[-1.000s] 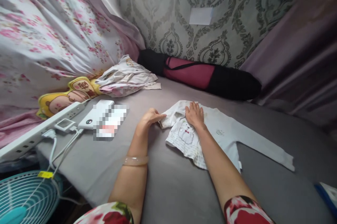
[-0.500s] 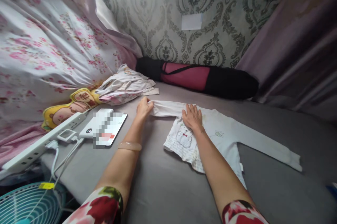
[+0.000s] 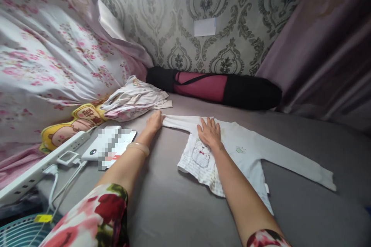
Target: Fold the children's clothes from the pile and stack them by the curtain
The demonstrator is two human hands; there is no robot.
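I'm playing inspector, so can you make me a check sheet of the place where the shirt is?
Surface: grey sheet under the shirt.
Job's things: white shirt, spread out, bear picture showing.
Clutter: heap of clothes, yellow toy, black-and-red bag.
Hands: left hand grips one sleeve's end; right hand lies flat on the shirt.
Cables: white cables by the power strip.
Surroundings: patterned wall, flowered cloth, fan.

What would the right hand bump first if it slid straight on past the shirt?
The right hand would probably meet the black-and-pink bag beyond the white shirt; depth is unclear.
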